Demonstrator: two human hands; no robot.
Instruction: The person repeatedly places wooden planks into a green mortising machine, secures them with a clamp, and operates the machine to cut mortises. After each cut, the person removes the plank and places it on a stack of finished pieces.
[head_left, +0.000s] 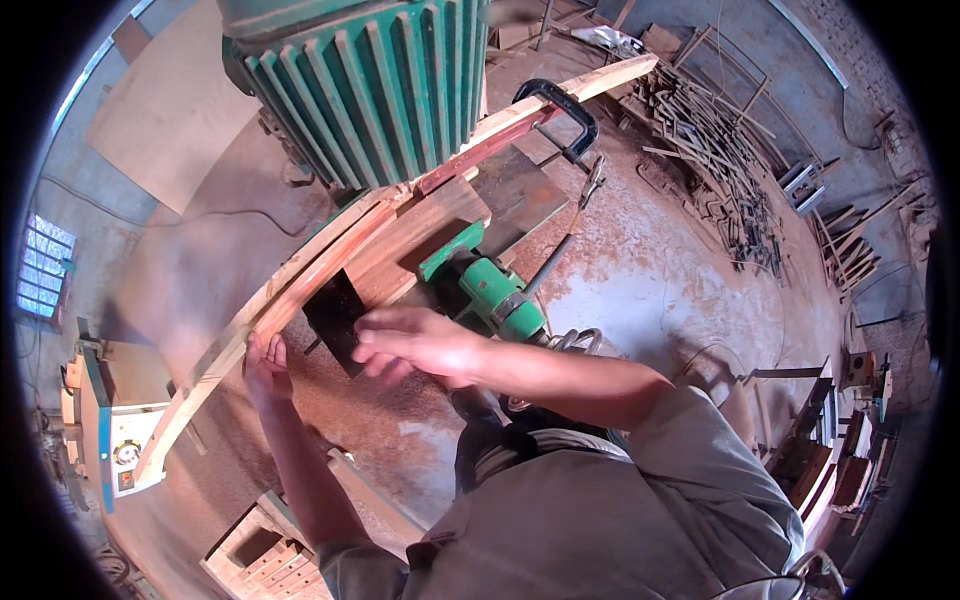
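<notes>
My left hand [268, 374] is at the near end of a reddish wooden strip [318, 265], its fingertips closed on the edge. That strip lies along a long pale board [225, 345], which runs under a green ribbed machine housing [365, 95]. My right hand [415, 345] hovers beside a black plate [337, 318]; motion smears its fingers, and I see nothing in them. Beyond it, a wooden block [425, 240] sits against a green machine clamp [495, 295]. A black C-clamp [570, 120] grips the board's far part.
A thin metal handle rod [548, 265] rises from the green clamp. Wood offcuts [715, 150] are heaped at the far right. A cabinet with a dial [127, 452] stands by the board's left end. A wooden box [265, 550] is at lower left; sawdust covers the floor.
</notes>
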